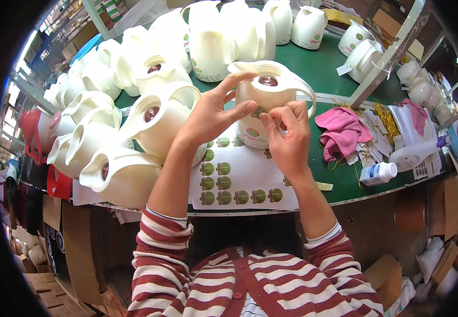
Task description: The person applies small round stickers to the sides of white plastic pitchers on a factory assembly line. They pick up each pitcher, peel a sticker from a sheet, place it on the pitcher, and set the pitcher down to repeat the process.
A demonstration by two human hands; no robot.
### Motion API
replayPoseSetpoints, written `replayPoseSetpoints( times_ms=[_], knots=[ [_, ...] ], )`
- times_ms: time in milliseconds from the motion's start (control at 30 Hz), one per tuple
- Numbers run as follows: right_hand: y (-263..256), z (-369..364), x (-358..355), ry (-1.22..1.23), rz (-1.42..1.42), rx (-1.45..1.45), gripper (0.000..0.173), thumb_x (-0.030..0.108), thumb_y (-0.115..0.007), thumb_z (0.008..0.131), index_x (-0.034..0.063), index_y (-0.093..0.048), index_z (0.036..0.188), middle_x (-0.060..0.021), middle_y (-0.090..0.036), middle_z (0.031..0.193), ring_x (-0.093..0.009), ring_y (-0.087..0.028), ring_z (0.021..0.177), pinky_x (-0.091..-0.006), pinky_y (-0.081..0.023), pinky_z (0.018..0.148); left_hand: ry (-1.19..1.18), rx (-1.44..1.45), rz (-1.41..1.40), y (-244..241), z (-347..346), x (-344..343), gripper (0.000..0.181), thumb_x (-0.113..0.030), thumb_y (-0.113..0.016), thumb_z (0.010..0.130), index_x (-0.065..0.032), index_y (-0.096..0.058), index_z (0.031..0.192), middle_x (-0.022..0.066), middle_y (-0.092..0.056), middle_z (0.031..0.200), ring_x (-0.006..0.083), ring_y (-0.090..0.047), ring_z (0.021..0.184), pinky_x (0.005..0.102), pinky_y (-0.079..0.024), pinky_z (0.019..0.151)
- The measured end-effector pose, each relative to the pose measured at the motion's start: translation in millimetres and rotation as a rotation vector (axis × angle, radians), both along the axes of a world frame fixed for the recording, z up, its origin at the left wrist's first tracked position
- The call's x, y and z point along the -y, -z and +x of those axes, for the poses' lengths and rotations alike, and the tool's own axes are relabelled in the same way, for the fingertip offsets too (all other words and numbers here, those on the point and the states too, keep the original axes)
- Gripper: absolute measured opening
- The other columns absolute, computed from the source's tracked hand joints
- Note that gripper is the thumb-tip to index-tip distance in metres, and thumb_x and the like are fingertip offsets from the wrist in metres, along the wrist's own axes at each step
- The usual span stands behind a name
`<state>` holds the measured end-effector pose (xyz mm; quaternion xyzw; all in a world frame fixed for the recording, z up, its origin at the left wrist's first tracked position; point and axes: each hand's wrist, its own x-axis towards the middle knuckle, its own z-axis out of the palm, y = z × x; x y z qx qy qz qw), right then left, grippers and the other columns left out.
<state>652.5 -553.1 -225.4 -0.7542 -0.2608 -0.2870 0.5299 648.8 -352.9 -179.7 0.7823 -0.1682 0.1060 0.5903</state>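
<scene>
A white vacuum jug (266,97) without its lid stands upright in front of me, its reddish glass liner (268,81) showing through the neck. My left hand (211,113) steadies it, fingers over the spout side and thumb against the body. Between the thumb and index finger of my right hand (291,142) is a small round green sticker (257,111), held against the jug's side above a printed logo. Part of that sticker is hidden by my fingertips. A white sheet of green stickers (249,174) lies under my hands, with stickers left along its edges.
Many white jugs (144,123) crowd the left and back of the green table (300,59). To the right lie a pink cloth (342,130), string tags (373,130), a white bottle (378,173) and a clear bottle (415,155). A metal post (387,51) rises at right.
</scene>
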Motion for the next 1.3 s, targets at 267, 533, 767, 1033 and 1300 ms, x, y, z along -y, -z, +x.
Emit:
replayPoseSetpoints(
  times_ms=[267, 533, 767, 1033, 1300],
  knots=[
    [0, -2, -11, 0.179, -0.063, 0.029, 0.028, 0.015, -0.084, 0.092, 0.0028, -0.059, 0.086, -0.0132, -0.055, 0.099, -0.034, -0.061, 0.086, -0.0453, -0.052, 0.071, -0.094, 0.112, 0.021, 9, 5, 9, 0.063, -0.012, -0.09, 0.087, -0.0094, -0.064, 0.145, 0.0085, -0.072, 0.136, 0.0176, -0.066, 0.124, 0.0458, -0.049, 0.12],
    [-10, 8, 56, 0.092, 0.108, -0.521, 0.043, 0.033, -0.087, 0.091, -0.0019, -0.064, 0.099, -0.0156, -0.063, 0.079, -0.032, -0.067, 0.081, -0.0447, -0.052, 0.074, -0.013, -0.02, -0.044, 8, -2, 8, 0.079, 0.005, -0.083, 0.085, -0.0096, -0.051, 0.156, 0.0126, -0.055, 0.157, 0.0247, -0.049, 0.147, 0.0449, -0.037, 0.127],
    [4, 4, 59, 0.122, -0.086, 0.086, 0.053, 0.037, -0.071, 0.104, -0.0031, -0.055, 0.136, -0.023, -0.06, 0.127, -0.041, -0.057, 0.114, -0.0496, -0.047, 0.103, -0.348, -0.042, -0.277, 21, 19, 51, 0.051, -0.054, -0.045, 0.115, -0.0135, -0.057, 0.144, 0.0108, -0.059, 0.137, 0.0235, -0.058, 0.125, 0.037, -0.047, 0.107],
    [37, -21, 186, 0.559, -0.579, -0.278, 0.015, 0.012, -0.075, 0.095, 0.003, -0.066, 0.104, -0.0185, -0.067, 0.103, -0.04, -0.068, 0.102, -0.0501, -0.056, 0.086, -0.385, 0.261, -0.204, 20, 43, 24, 0.05, -0.04, -0.048, 0.116, -0.0057, -0.056, 0.152, 0.0166, -0.059, 0.152, 0.026, -0.058, 0.136, 0.0389, -0.042, 0.118],
    [64, -11, 205, 0.408, -0.591, -0.563, 0.028, 0.027, -0.08, 0.094, 0.0026, -0.067, 0.097, -0.0188, -0.071, 0.097, -0.042, -0.071, 0.094, -0.0523, -0.056, 0.082, -0.53, 0.765, -0.047, 67, -50, 78, 0.028, 0.001, -0.059, 0.106, 0.0037, -0.053, 0.133, 0.0227, -0.061, 0.137, 0.0317, -0.061, 0.126, 0.0438, -0.047, 0.11]
  ],
)
